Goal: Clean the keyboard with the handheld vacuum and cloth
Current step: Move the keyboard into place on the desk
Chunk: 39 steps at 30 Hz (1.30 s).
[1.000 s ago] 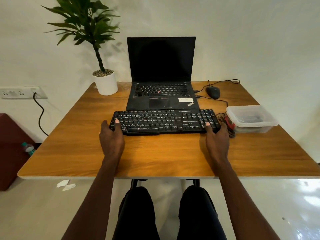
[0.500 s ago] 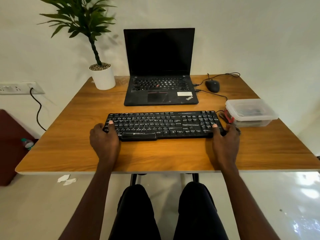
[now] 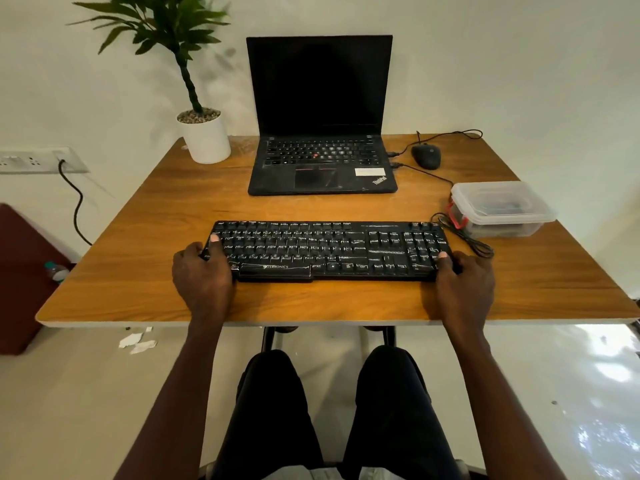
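Both hands hold the black keyboard (image 3: 329,251) by its two short ends. Left hand (image 3: 202,271) grips the left end, with the thumb lying on top of the keys near the upper left corner and the other fingers curled around the edge. Right hand (image 3: 464,275) grips the right end in the same way; its thumb rests on the keys at the lower right corner, and the fingers wrap the side. The keyboard lies flat on the wooden counter (image 3: 145,271), close to the front edge, with its long side parallel to that edge. Its keys carry many pale marks, and the word ZEBRONICS is printed on the front strip.

Behind the keyboard, apart from it, an open black laptop (image 3: 320,133) stands with a dark screen. To the right of the laptop sits a black mouse (image 3: 426,156) with a cable going to the laptop. A clear plastic box (image 3: 502,207) with a lid stands just beside the right end of the keyboard, and a loop of black cable (image 3: 464,235) lies between them. A white pot with a green plant (image 3: 204,136) stands at the back left corner. On the wall at the left there is a socket plate (image 3: 38,160) with a black cord. Some white paper scraps (image 3: 136,342) lie on the floor under the counter's edge.
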Each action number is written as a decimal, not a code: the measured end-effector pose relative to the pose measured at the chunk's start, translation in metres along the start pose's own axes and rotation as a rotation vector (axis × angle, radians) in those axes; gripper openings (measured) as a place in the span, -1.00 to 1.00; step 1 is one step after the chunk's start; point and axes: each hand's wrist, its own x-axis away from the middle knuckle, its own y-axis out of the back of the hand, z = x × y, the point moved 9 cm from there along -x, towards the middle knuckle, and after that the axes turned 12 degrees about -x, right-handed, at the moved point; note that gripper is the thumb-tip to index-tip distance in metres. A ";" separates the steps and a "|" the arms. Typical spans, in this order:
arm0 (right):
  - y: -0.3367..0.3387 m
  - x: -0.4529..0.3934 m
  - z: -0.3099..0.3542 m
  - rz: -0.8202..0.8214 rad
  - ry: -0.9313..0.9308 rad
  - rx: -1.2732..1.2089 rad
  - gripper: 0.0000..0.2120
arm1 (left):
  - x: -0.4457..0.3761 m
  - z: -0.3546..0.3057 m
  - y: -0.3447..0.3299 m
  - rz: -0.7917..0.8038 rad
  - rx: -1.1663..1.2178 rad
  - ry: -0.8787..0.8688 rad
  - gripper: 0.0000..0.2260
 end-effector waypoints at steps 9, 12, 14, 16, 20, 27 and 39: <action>-0.020 -0.017 0.003 0.135 -0.022 -0.036 -0.65 | -0.004 -0.006 -0.008 0.037 0.007 0.000 -0.58; -0.024 -0.018 -0.002 0.157 -0.037 -0.063 -0.60 | -0.005 -0.005 -0.011 0.056 0.019 0.001 -0.56; -0.017 -0.017 0.003 0.090 -0.026 -0.083 -0.60 | -0.004 -0.005 -0.011 0.045 0.002 -0.005 -0.53; -0.004 -0.016 0.018 -0.020 0.057 -0.109 -0.63 | 0.006 -0.019 -0.002 -0.058 0.014 -0.076 -0.53; 0.002 -0.035 0.055 -0.028 0.269 -0.179 -0.81 | 0.055 -0.099 -0.013 -0.065 0.246 -0.351 -0.66; 0.068 -0.151 0.044 -0.199 0.082 -0.078 -0.77 | 0.141 -0.256 -0.116 0.505 0.419 -0.509 -0.91; 0.098 -0.205 -0.055 0.111 -0.090 0.017 -0.60 | 0.189 -0.300 -0.264 0.634 -0.051 -0.477 -0.44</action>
